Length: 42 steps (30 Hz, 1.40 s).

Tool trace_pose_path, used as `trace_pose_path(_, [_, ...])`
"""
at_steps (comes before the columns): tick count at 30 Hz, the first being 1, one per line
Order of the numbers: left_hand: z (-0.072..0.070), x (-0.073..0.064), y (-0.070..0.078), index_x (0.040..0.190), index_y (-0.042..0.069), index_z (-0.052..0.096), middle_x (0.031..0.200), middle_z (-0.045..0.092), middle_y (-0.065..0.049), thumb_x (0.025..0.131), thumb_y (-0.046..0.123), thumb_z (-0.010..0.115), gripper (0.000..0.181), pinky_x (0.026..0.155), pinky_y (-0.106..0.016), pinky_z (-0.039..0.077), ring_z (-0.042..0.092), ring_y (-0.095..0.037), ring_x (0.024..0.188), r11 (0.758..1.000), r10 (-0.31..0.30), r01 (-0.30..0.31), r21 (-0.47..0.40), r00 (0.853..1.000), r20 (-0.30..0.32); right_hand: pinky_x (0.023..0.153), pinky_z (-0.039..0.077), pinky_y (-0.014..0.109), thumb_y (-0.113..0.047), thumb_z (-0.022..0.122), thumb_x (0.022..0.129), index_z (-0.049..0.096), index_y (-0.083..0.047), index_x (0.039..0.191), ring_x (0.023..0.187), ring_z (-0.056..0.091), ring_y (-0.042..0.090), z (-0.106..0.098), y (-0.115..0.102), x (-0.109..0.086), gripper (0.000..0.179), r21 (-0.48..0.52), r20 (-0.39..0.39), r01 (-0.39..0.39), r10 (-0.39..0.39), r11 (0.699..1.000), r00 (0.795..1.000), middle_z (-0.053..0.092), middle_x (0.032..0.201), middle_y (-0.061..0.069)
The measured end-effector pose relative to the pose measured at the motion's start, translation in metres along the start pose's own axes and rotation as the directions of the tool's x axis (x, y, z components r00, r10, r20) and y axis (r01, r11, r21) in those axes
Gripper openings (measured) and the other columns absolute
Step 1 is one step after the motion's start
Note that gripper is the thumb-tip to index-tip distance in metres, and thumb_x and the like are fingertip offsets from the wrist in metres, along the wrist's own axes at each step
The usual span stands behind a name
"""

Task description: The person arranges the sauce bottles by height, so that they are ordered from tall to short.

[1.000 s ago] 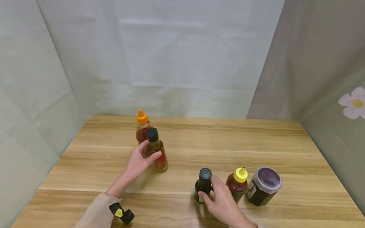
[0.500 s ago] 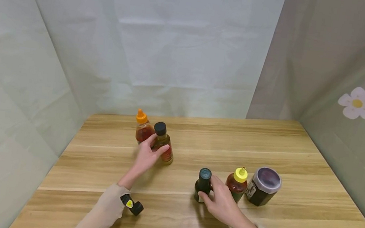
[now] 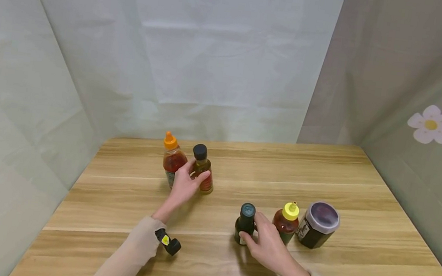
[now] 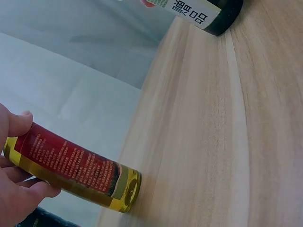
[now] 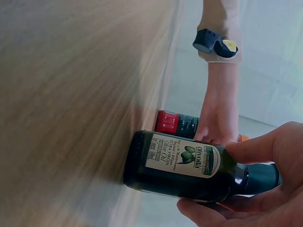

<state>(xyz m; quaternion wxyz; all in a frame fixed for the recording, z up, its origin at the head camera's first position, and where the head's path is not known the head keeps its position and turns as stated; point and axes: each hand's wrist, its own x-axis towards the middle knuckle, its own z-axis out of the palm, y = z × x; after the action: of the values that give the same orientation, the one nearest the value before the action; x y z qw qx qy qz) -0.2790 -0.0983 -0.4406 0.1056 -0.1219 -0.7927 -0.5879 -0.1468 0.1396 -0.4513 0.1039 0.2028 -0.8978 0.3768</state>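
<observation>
My left hand [image 3: 186,184] grips an oil bottle [image 3: 205,172] with a black cap at the back left. The left wrist view shows its golden contents and red label [image 4: 71,158], with the base close over or on the wood. My right hand [image 3: 271,246] holds a dark green olive oil bottle [image 5: 182,165], upright on the table in the head view, thumb on one side and fingers round the other. Right beside the left hand stands a red sauce bottle [image 3: 173,162] with an orange nozzle cap, partly hidden by that hand.
Behind the right hand are a squeeze bottle [image 3: 287,223] with a yellow nozzle cap and a dark jar [image 3: 315,229] with a pale purple lid. The wooden table [image 3: 364,199] meets hanging cloth [image 3: 230,64] at the back and sides.
My left hand has moved the oil bottle away from me and slightly right, uncovering more of the orange-capped bottle. The right hand and olive oil bottle have stayed in place.
</observation>
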Motion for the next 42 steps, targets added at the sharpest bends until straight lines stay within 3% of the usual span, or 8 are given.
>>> trace_pose_path(12, [0.004,0.008,-0.002,0.132,0.001,0.051,0.124,0.062,-0.021,0.091,0.014,0.068,0.046,0.096,-0.049,0.052,0.059,-0.034,0.119,0.997,0.003,-0.005,0.08,1.0,0.019,0.077,0.059,0.035,-0.006,0.074,0.082,0.058,-0.009,0.106,0.093,0.066,0.02,0.001,0.0,0.0,0.028,-0.006,-0.008,0.002,-0.002,1.0,1.0,0.064,0.097,0.004])
trace_pose_path(17, [0.002,0.011,-0.001,0.134,0.0,0.049,0.126,0.06,-0.022,0.092,0.015,0.066,0.048,0.098,-0.049,0.05,0.058,-0.035,0.121,0.996,0.004,-0.01,0.085,0.998,0.065,0.076,0.059,0.034,-0.006,0.074,0.082,0.058,-0.009,0.103,0.092,0.067,0.02,0.0,-0.001,0.0,0.027,-0.019,-0.02,0.011,-0.012,1.0,1.0,0.064,0.095,0.004])
trace_pose_path(28, [-0.005,0.012,0.004,0.139,0.002,0.041,0.132,0.057,-0.02,0.095,0.022,0.063,0.053,0.107,-0.049,0.044,0.055,-0.034,0.124,0.985,-0.07,0.042,0.167,0.984,0.163,0.074,0.058,0.032,-0.007,0.075,0.081,0.058,-0.011,0.098,0.09,0.066,0.018,0.001,0.0,-0.001,0.024,-0.033,-0.022,0.014,-0.015,0.999,1.0,0.063,0.092,0.001])
trace_pose_path(33, [-0.007,0.012,0.005,0.143,0.003,0.036,0.138,0.053,-0.02,0.097,0.025,0.06,0.056,0.109,-0.051,0.041,0.051,-0.035,0.128,0.976,-0.109,0.071,0.204,0.977,0.182,0.074,0.059,0.035,-0.006,0.075,0.081,0.058,-0.011,0.1,0.09,0.067,0.019,0.001,0.0,-0.001,0.025,-0.03,-0.02,0.014,-0.015,0.999,1.0,0.063,0.093,0.002])
trace_pose_path(42, [-0.01,0.009,0.017,0.152,0.008,0.021,0.151,0.038,-0.021,0.098,0.025,0.059,0.068,0.114,-0.052,0.033,0.038,-0.036,0.139,0.98,-0.081,0.042,0.195,0.978,0.194,0.075,0.058,0.034,-0.006,0.074,0.081,0.058,-0.011,0.101,0.091,0.067,0.019,0.002,0.0,0.0,0.026,-0.03,-0.024,0.01,-0.011,1.0,1.0,0.064,0.094,0.002])
